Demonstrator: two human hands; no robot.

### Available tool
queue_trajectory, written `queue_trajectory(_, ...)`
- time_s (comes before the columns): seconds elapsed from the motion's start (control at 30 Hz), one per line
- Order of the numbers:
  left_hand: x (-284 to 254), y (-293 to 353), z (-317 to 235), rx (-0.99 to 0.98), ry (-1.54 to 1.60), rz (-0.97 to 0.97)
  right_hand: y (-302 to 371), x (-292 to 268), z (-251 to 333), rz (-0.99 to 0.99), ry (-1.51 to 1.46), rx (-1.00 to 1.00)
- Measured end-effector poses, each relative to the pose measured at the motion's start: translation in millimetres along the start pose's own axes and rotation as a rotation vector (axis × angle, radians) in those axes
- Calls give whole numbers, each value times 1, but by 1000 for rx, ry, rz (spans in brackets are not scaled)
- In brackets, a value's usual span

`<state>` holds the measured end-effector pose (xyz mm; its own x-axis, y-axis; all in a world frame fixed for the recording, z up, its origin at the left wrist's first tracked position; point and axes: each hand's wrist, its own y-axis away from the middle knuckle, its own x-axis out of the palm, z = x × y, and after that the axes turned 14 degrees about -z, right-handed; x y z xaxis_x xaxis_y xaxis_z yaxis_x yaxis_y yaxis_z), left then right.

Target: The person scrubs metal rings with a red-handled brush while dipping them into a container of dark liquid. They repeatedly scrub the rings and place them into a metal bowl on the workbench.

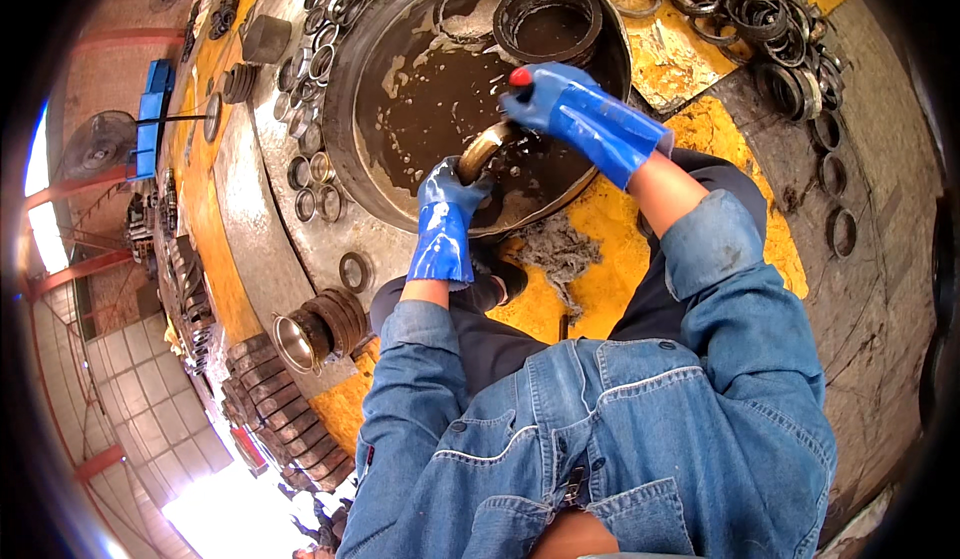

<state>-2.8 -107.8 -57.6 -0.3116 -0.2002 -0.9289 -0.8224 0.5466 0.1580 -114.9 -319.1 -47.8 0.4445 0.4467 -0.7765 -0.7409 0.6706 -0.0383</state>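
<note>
Both my hands wear blue rubber gloves over a wide round tub (345,109) of dark, murky liquid. My left hand (450,194) is closed round one side of a brassy metal ring (486,149), held tilted above the liquid near the tub's front. My right hand (550,99) is closed just beyond the ring's upper end. A red knob-like end (520,77) sticks out of its grip; the rest of that object is hidden and blurred. Inside the tub at the back, a large dark ring (548,21) stands partly out of the liquid.
Several small metal rings (322,62) lie left of the tub. A heap of dark rings (755,19) stands at the back right, with loose ones (841,231) trailing nearer. A grey rag (560,257) lies before the tub. Ribbed round parts (340,321) sit near left.
</note>
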Motion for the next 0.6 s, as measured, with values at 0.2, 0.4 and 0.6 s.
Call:
queue_trajectory(0.2, 12, -10, 18, 79, -70, 23, 12, 21, 51, 75, -88, -621)
queue_trajectory(0.4, 2, -2, -2, 11, -3, 5, -17, 16, -3, 3, 69, -86)
queue_trajectory(0.6, 10, -4, 21, 47, -54, -48, 11, -17, 40, 93, -304, 47)
